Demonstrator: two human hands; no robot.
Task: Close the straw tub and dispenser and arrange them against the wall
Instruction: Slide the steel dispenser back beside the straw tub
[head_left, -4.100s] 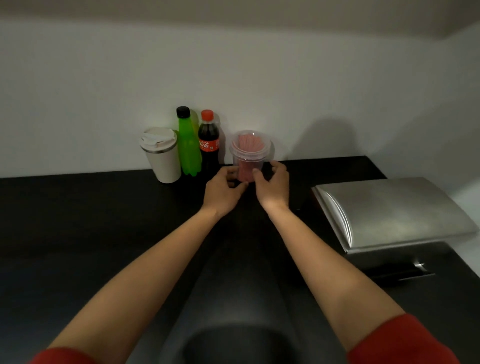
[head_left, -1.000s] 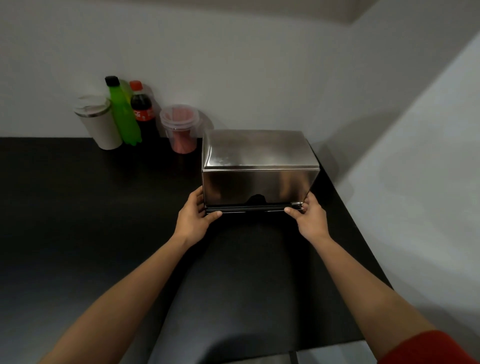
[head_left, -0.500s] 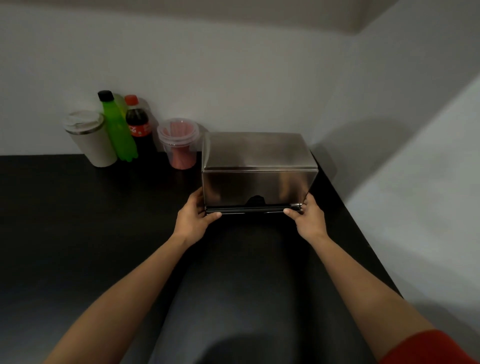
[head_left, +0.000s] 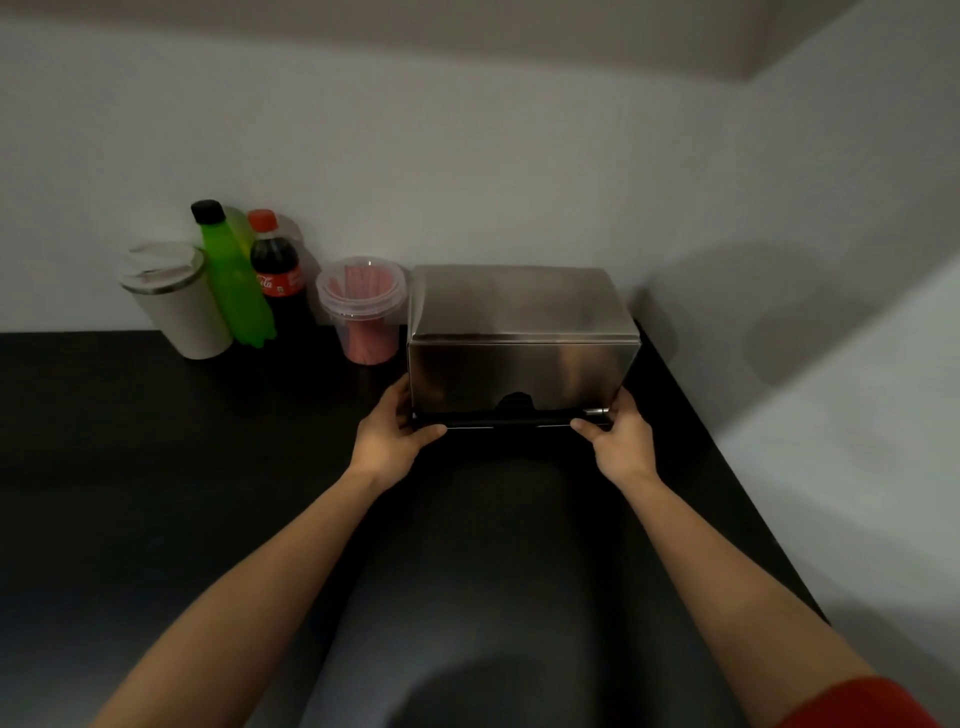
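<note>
Head view: lidded straw tub holds red straws.

Only readable text: red label on the dark cola bottle, white script, partial "Cola" showing. Rest of label too small to read. No other text anywhere.

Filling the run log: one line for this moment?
left hand, right hand: gripping dispenser front corners | lid: closed | straw tub: lidded, beside dispenser
</note>
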